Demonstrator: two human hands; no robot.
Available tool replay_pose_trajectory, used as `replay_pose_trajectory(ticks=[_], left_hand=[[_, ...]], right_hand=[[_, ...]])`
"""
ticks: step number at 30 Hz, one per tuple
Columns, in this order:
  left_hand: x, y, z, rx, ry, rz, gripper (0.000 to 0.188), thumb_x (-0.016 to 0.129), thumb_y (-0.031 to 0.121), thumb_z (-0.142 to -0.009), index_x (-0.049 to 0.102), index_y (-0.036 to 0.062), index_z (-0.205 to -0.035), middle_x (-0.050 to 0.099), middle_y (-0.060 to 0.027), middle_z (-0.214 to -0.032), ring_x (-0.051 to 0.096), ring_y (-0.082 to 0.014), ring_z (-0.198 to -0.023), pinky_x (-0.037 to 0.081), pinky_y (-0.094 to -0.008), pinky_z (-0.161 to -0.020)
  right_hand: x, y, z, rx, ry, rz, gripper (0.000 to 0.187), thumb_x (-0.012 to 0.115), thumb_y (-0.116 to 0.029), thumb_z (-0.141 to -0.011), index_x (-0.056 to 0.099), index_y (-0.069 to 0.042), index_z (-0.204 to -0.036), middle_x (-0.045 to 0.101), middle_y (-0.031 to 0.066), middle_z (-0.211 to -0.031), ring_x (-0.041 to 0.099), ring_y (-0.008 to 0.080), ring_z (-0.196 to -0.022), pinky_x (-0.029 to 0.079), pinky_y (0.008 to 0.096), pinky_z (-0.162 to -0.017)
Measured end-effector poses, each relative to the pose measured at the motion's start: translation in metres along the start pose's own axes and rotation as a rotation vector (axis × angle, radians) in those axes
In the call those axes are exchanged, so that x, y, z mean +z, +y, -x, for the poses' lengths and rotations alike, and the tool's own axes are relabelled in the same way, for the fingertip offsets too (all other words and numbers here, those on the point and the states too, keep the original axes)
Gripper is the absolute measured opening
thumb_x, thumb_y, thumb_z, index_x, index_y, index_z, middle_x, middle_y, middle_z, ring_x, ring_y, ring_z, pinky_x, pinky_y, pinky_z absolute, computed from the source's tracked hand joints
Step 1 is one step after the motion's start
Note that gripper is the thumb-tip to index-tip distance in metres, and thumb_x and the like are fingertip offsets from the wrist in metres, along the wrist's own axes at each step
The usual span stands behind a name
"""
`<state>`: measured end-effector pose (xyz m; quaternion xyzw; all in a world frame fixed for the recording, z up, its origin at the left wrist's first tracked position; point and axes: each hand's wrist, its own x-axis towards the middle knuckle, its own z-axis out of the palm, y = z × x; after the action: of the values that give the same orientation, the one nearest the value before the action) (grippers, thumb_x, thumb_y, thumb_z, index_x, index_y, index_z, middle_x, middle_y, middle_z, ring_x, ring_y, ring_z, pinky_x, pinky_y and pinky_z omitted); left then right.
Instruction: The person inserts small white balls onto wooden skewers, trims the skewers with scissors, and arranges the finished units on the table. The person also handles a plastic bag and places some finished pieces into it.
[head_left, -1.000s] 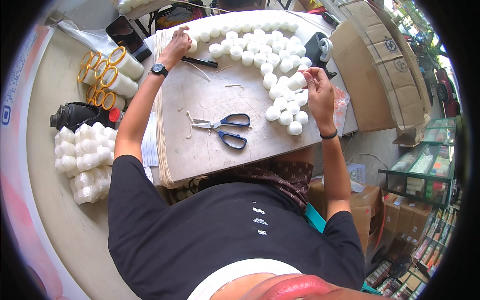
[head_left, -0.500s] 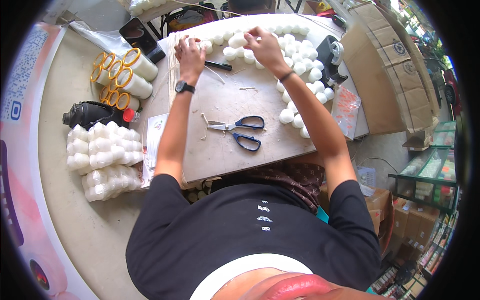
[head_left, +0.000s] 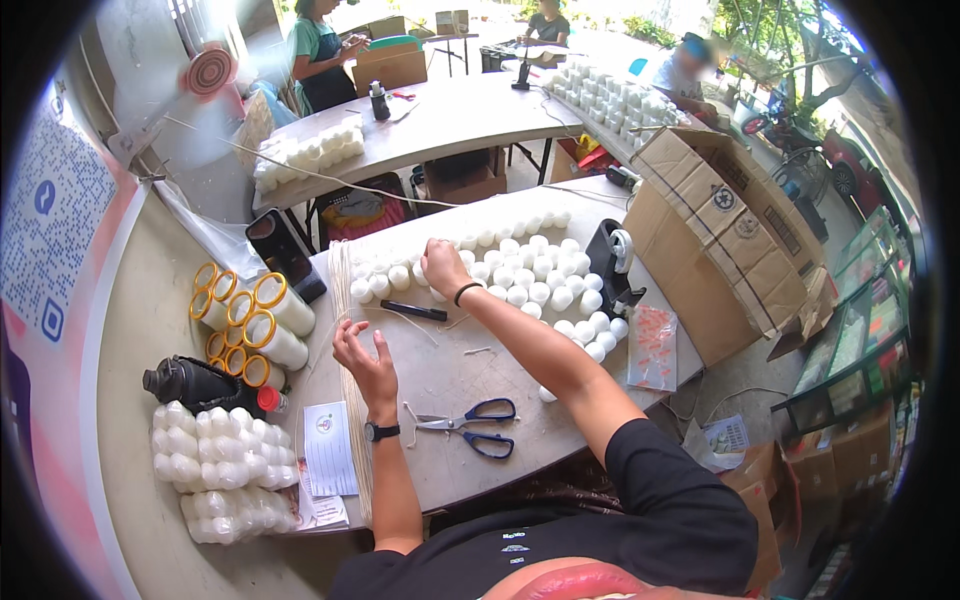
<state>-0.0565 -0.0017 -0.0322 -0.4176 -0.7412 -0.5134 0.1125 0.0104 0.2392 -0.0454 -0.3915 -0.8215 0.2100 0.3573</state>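
My left hand (head_left: 365, 365) is raised over the table's left side with its fingers apart and nothing in them. Just beside it, a bundle of long cream strings (head_left: 352, 425) runs along the table edge. My right hand (head_left: 443, 268) is closed among rows of short white round pieces that look like candles (head_left: 517, 295); whatever its fingers hold is hidden. Below that hand lies a black marker (head_left: 413, 311). Scissors with blue handles (head_left: 465, 428) rest open, nearer to me, with string scraps around them.
Wrapped white packs (head_left: 220, 450), a black bottle (head_left: 195, 383) and white cylinders with yellow rims (head_left: 285, 340) stand at left. A large cardboard box (head_left: 690, 240) is at right, beside a black tape dispenser (head_left: 605, 265). Other people are beyond the far tables (head_left: 440, 110).
My view has tilted up, bringing in the far tables and people. My left hand has drawn back toward me from the white pieces. The white piece seen in my right hand no longer shows.
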Motion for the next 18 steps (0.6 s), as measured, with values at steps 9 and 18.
replay_pose_trajectory(ticks=[9, 18], left_hand=[[-0.003, 0.002, -0.002, -0.011, -0.028, 0.007, 0.025, 0.062, 0.013, -0.094, 0.057, 0.0032, -0.116, 0.049, -0.0164, -0.133, 0.041, -0.0345, -0.133, 0.032, -0.0483, -0.111], [0.001, 0.000, 0.001, -0.021, -0.038, 0.026, 0.023, 0.063, 0.015, -0.095, 0.060, 0.0044, -0.115, 0.049, -0.0148, -0.134, 0.043, -0.0314, -0.131, 0.041, -0.0414, -0.100]], right_hand=[[0.005, -0.012, -0.001, -0.012, -0.039, -0.013, 0.017, 0.060, -0.008, -0.090, 0.059, 0.008, -0.096, 0.066, 0.0308, -0.097, 0.066, 0.0459, -0.093, 0.053, 0.0511, -0.084], [-0.001, -0.020, 0.005, -0.044, -0.095, 0.045, 0.020, 0.055, 0.001, -0.085, 0.055, 0.010, -0.104, 0.065, 0.0331, -0.101, 0.066, 0.0466, -0.098, 0.055, 0.0492, -0.086]])
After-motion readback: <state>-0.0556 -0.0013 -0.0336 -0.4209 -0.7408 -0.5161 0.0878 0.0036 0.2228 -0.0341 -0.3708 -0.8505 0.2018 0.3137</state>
